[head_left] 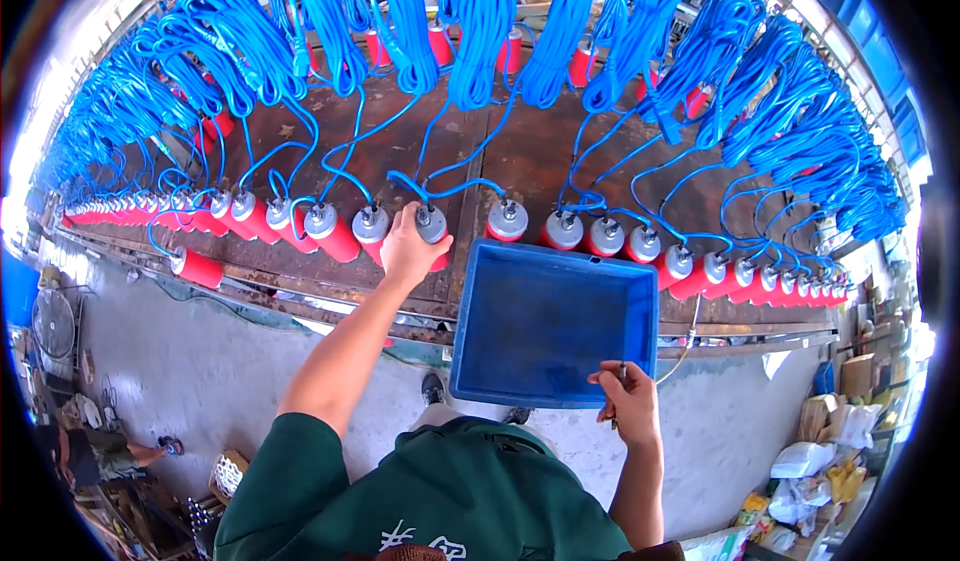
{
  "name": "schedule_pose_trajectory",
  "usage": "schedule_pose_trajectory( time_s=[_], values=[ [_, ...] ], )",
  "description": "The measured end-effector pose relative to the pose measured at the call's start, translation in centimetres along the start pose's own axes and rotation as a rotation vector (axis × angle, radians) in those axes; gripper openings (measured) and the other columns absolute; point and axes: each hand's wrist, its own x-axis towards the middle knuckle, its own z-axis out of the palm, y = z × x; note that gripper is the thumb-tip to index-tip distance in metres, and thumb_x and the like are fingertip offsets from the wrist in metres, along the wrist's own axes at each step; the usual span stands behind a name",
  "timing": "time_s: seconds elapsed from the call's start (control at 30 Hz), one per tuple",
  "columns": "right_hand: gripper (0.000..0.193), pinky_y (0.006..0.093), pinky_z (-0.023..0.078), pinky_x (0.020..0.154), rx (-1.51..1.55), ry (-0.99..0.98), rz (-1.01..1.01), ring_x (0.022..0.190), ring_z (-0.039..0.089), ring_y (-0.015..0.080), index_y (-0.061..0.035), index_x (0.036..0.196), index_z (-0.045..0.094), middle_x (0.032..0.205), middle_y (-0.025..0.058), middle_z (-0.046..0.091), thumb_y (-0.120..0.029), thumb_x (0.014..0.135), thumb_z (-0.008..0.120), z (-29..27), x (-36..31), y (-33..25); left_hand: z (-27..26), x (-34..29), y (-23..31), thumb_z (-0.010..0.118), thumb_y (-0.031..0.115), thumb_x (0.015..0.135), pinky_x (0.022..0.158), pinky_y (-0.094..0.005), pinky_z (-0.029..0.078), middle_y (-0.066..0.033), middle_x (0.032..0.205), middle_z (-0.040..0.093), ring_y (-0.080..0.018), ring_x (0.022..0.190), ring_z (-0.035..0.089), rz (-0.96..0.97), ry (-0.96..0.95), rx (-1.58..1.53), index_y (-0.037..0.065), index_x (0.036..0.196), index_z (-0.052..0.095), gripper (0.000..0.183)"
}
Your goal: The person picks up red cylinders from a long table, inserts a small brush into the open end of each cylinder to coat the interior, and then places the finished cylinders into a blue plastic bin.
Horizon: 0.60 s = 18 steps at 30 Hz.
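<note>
My left hand [408,249] is closed round a red cylinder with a grey metal cap [431,223], which stands at the table's near edge with a blue cable running from its top. Similar red cylinders [330,233] line that edge on both sides. To the right, my right hand [634,407] is closed on a small dark rod-like tool, whose ends show above and below the fingers; its exact kind is too small to tell. This hand is beside the lower right corner of a shallow blue plastic tray [556,399], in front of the table.
Coiled blue cables [480,36] hang in a long row above the brown worktable [480,151]. One red cylinder [198,269] lies tilted out over the near edge at left. Bags and boxes [800,461] are piled on the right. Another person [100,456] is at the lower left.
</note>
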Motion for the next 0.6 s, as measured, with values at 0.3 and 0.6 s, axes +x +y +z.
schedule_pose_trajectory(
  time_s=[0.3, 0.6],
  values=[
    [0.018, 0.0291, 0.060, 0.056, 0.125, 0.097, 0.009, 0.057, 0.057, 0.0089, 0.0046, 0.114, 0.067, 0.097, 0.0167, 0.076, -0.011, 0.108, 0.059, -3.1, -0.1, 3.4, 2.5, -1.2, -1.2, 0.093, 0.043, 0.077, 0.097, -0.0552, 0.058, -0.0162, 0.141, 0.060, -0.0428, 0.123, 0.066, -0.100, 0.043, 0.028, 0.013, 0.148, 0.050, 0.089],
    [0.019, 0.0348, 0.066, 0.062, 0.378, 0.218, -0.124, 0.074, 0.064, 0.0149, -0.0100, 0.121, 0.052, 0.096, 0.0114, 0.065, -0.026, 0.114, 0.060, -16.3, 5.1, 7.2, 6.4, -4.6, -3.7, 0.089, 0.020, 0.086, 0.127, -0.0521, 0.036, -0.0235, 0.165, 0.046, -0.0356, 0.152, 0.047, 0.160, 0.006, -0.521, -0.002, 0.165, 0.029, 0.102]
  ],
)
